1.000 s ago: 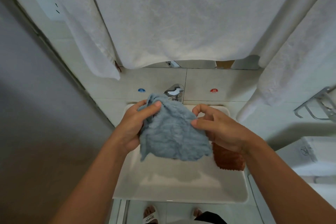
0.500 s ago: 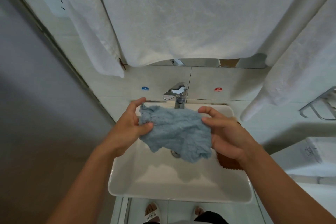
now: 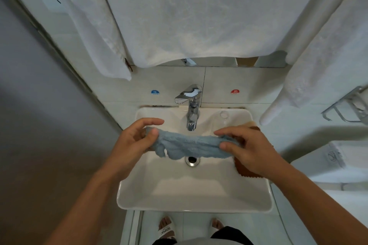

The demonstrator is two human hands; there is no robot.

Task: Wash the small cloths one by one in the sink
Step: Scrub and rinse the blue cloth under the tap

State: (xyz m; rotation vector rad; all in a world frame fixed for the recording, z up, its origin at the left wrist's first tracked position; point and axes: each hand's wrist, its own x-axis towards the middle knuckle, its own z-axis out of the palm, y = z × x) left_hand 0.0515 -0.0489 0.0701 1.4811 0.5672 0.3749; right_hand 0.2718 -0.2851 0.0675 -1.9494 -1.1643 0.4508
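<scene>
Blue cloth stretched horiz. btwn hands at frame center, above sink drain – L hand pinches left end, R hand pinches right end; hands apart.

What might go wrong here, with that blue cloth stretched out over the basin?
1. No water shows at the faucet, and both the left hand and right hand pinch the blue cloth; freeing one to turn the lever may let it drop.
2. If dropped, it would likely land on the open drain and could slow drainage.
3. The brown cloth lies on the sink rim under the right hand; a nudge may knock it off.
</scene>
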